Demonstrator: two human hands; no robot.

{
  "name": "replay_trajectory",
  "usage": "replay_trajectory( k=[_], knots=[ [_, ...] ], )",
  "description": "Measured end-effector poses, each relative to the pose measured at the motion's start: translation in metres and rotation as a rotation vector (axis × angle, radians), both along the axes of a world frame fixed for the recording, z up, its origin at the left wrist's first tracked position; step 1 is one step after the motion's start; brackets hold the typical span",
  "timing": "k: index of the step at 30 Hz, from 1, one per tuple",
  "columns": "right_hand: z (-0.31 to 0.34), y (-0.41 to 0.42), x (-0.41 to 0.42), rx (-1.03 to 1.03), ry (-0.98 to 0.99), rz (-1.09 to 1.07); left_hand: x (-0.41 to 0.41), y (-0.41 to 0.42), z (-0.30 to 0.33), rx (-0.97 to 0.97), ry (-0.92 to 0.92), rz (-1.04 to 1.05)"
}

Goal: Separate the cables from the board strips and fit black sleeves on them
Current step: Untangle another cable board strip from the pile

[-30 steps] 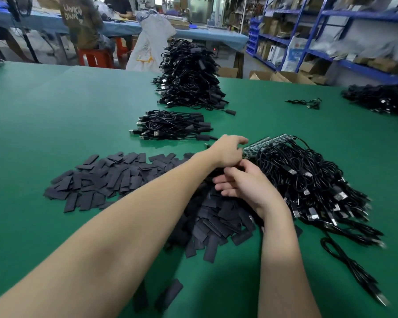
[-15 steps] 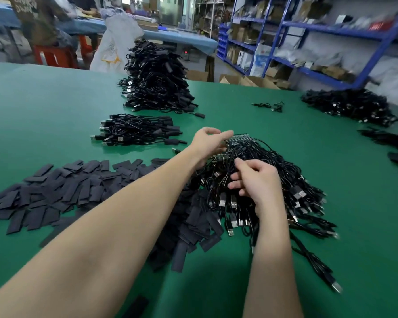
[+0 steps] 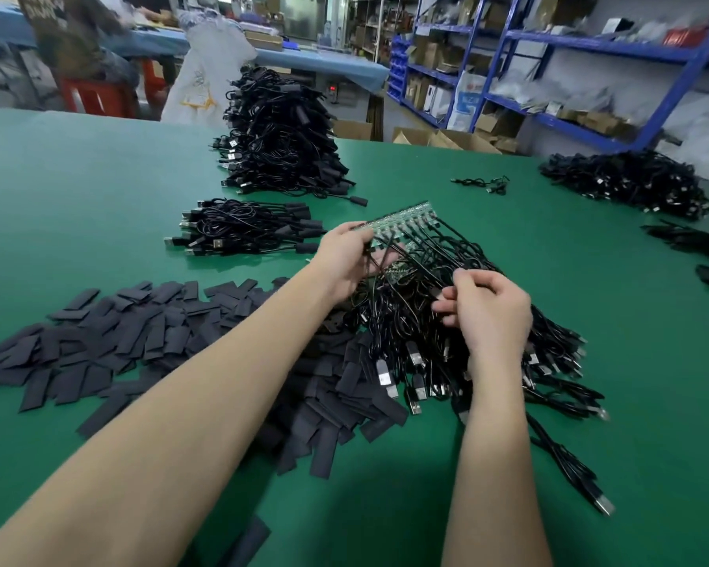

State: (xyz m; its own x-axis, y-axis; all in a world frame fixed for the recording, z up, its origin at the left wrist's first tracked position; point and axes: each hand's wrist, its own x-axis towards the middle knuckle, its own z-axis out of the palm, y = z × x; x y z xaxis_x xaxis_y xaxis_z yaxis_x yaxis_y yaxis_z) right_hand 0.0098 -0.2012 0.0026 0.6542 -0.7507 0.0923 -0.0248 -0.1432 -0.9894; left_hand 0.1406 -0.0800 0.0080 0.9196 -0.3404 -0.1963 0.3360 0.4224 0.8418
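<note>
My left hand (image 3: 346,255) grips the near end of a green board strip (image 3: 402,216), lifted above the table, with black cables hanging from it in a row. My right hand (image 3: 488,308) pinches one of these cables (image 3: 439,276) a little below the strip. Under both hands lies a tangled heap of black USB cables (image 3: 488,358). A wide spread of flat black sleeves (image 3: 140,333) covers the green table to the left and in front of the heap.
A small bundle of sleeved cables (image 3: 242,231) lies beyond my left hand, and a tall stack of cables (image 3: 279,153) behind it. More cable heaps (image 3: 627,182) sit at the right edge. A loose cable (image 3: 481,184) lies far right. Blue shelves and a person stand beyond the green table (image 3: 78,190).
The board strip has come up out of the heap in my left hand. My right hand moved right and took hold of one cable. The view shifted left.
</note>
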Motion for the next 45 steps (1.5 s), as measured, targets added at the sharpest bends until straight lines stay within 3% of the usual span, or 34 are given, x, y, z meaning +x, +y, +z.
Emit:
replay_trajectory(
  k=[6, 11, 16, 22, 27, 32, 37, 45],
  knots=[
    [-0.002, 0.003, 0.003, -0.213, 0.072, -0.162, -0.006, 0.041, 0.006, -0.165, 0.137, 0.116],
    [-0.004, 0.01, 0.008, -0.367, 0.166, -0.086, -0.026, 0.064, -0.007, -0.058, 0.137, 0.077],
    [0.005, 0.014, 0.013, -0.467, 0.086, -0.112, -0.041, 0.087, -0.016, 0.104, -0.001, -0.029],
    [0.02, 0.025, 0.028, -0.653, 0.162, 0.196, -0.045, 0.092, -0.015, 0.289, -0.124, -0.049],
    [0.042, 0.028, 0.065, -0.818, 0.339, 0.398, -0.049, 0.095, -0.014, 0.387, -0.15, -0.102],
    [0.058, 0.016, 0.102, -0.807, 0.694, 0.576, -0.045, 0.103, -0.013, 0.542, -0.241, -0.13],
    [0.043, 0.012, 0.112, -0.884, 0.731, 0.562, -0.046, 0.097, -0.017, 0.628, -0.315, -0.071],
    [0.044, 0.0, 0.116, -0.762, 0.862, 0.532, -0.046, 0.116, -0.006, 0.433, -0.244, -0.153]
  ],
)
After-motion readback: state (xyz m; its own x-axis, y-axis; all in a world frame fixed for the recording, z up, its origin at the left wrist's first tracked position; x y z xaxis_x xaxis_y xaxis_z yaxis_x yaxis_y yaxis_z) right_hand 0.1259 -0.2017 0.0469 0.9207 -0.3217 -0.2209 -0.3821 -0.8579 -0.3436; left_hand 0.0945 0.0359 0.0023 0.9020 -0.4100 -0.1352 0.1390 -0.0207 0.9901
